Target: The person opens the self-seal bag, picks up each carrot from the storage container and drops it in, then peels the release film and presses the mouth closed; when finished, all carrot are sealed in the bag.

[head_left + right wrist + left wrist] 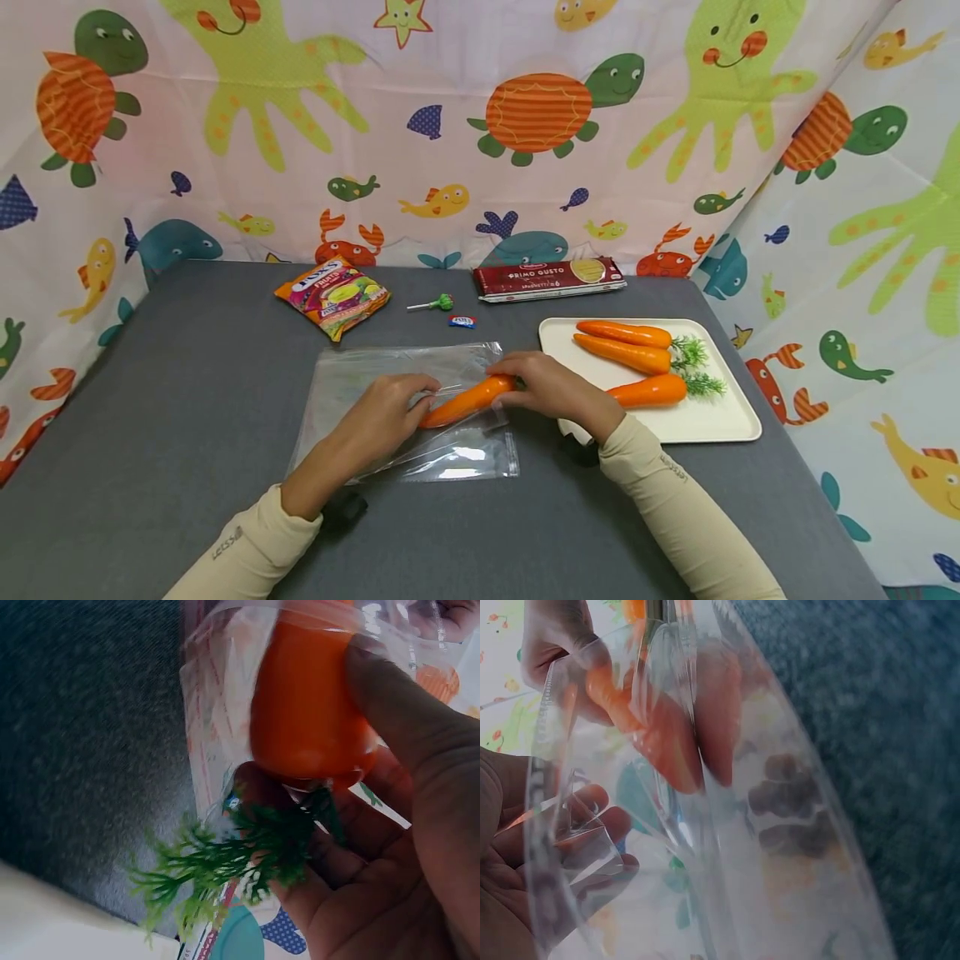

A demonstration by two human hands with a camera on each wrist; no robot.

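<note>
Right hand (pixel 551 387) grips the carrot (pixel 468 400) at its leafy end: smooth, orange, tip inside the clear bag (pixel 408 408), table centre. Left hand (pixel 386 412) pinches the bag's mouth. Tray (pixel 720 421) at 3 o'clock.

Candy bag (pixel 332 297), lollipop (pixel 433 305), spaghetti box (pixel 550 278), tray (pixel 720 417) holding three carrots (pixel 630 354).

The red pasta box (pixel 551 278) reads "PRIMO GUSTO"; the orange candy bag (pixel 332 296) reads "FOX'S".

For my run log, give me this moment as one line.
left hand: holds clear plastic zip bag open | right hand: grips orange toy carrot, tip entering bag | white rectangular tray: three carrots
</note>
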